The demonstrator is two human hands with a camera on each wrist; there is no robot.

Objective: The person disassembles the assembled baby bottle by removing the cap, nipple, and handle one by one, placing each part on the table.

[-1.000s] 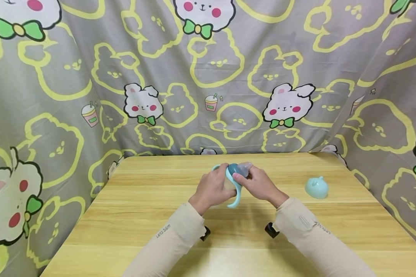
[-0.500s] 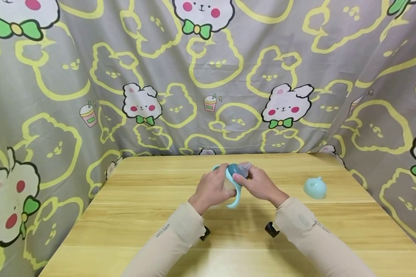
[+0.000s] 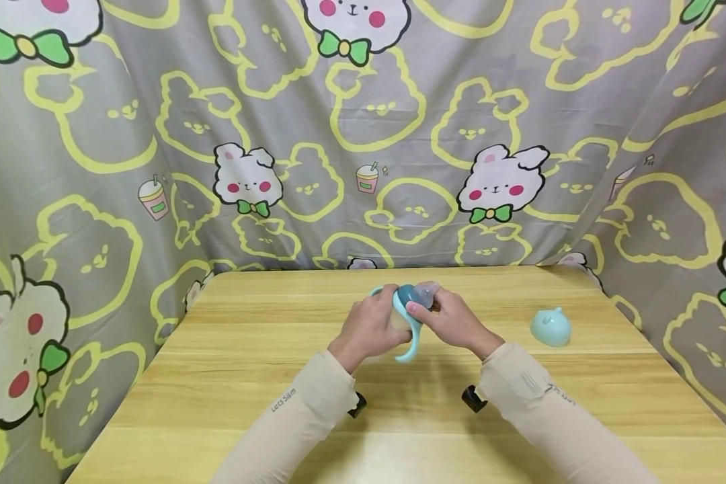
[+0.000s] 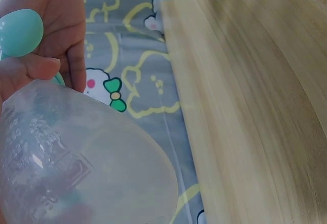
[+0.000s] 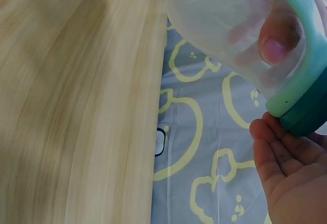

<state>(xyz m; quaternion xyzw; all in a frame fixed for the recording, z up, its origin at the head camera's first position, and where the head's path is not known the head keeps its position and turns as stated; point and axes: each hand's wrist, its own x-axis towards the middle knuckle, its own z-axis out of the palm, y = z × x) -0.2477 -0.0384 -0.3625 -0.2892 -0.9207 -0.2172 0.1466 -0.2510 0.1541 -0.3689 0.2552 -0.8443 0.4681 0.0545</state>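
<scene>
Over the wooden table (image 3: 248, 403), the left hand (image 3: 368, 328) curls firmly round the tilted bottle (image 4: 107, 152), while the right hand (image 3: 456, 323) pinches its teal collar (image 5: 310, 109) between thumb and fingers. If the collar must be turned, I think steady holding without squeezing the soft-looking body is best.

Head view's above and behind the grip, looking forward-down; wrist views are super close, left and right, both catching the bottle (image 5: 219, 24).

I'm seeing a smooth translucent plastic bottle (image 4: 122, 152), glossy plastic cap (image 3: 552, 328), satiny wood-grain counter (image 3: 236, 376), and kinda matt, creased cloth curtain (image 3: 314, 101).
</scene>
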